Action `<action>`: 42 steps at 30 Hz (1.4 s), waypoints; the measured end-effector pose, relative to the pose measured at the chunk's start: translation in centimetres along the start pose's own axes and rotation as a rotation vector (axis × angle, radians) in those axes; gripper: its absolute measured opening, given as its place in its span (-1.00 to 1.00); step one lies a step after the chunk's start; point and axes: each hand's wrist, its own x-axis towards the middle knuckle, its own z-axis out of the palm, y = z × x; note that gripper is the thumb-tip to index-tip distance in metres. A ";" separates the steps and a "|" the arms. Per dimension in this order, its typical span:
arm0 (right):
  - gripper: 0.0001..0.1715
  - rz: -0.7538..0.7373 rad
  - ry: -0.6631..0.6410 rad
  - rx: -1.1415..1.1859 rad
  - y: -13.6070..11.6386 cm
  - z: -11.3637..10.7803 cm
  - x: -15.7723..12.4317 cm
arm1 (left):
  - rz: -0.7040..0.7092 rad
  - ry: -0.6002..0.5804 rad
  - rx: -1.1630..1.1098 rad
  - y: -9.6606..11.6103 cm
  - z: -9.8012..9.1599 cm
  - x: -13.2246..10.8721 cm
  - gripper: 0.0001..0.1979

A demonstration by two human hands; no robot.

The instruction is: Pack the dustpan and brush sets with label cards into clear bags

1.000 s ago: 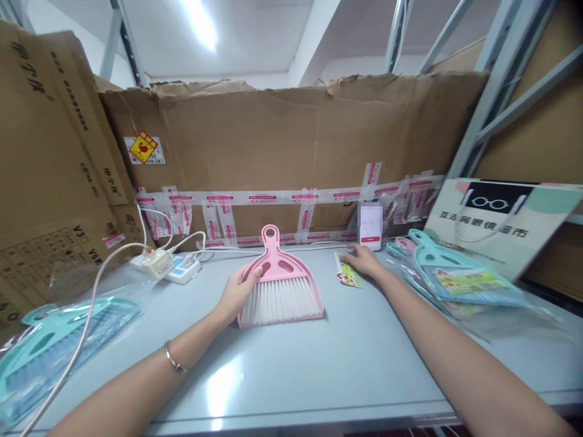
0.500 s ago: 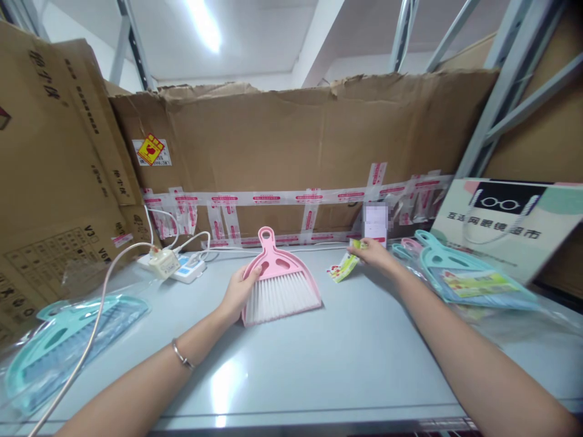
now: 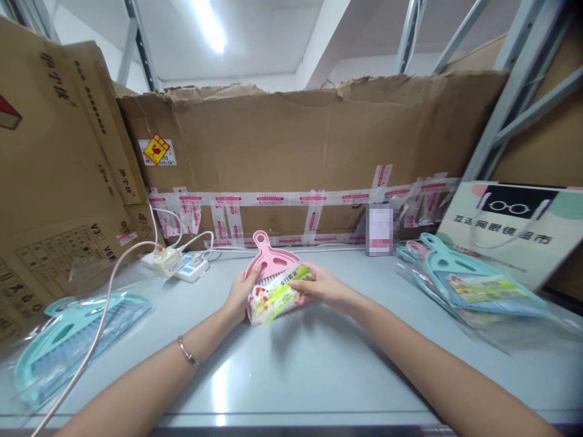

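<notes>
A pink dustpan (image 3: pixel 277 258) with a white-bristled brush (image 3: pixel 272 279) nested in it stands tilted on the table in front of me, handle pointing away. My left hand (image 3: pixel 240 295) grips its left edge, thumb on the front. My right hand (image 3: pixel 315 286) pinches a green and white printed label card (image 3: pixel 277 295) by its right end. The card lies across the front of the brush and covers most of the bristles; whether it touches them I cannot tell.
Bagged turquoise dustpan sets lie at the left (image 3: pixel 82 328) and right (image 3: pixel 473 273). A white cable (image 3: pixel 105 297) crosses the left side to a power strip (image 3: pixel 194 267). Cardboard (image 3: pixel 282 145) walls the back, with a blurred phone-like panel (image 3: pixel 381 230) and a white paper bag (image 3: pixel 501 230) at right.
My right hand has brought the label card leftward and nearer, from beside the back panel to the front of the brush. My left hand keeps its hold on the dustpan.
</notes>
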 end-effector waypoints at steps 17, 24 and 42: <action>-0.69 -0.004 0.334 0.046 1.9 1.0 1.1 | -0.085 0.021 -0.039 0.8 -0.4 0.3 -0.48; -0.68 -0.032 0.401 0.057 2.2 0.7 1.4 | -0.068 -0.080 -0.061 0.8 -0.7 0.7 -0.47; -0.45 -0.149 0.479 0.121 4.0 0.1 2.0 | -0.069 -0.140 -0.177 1.9 -1.8 1.2 -0.43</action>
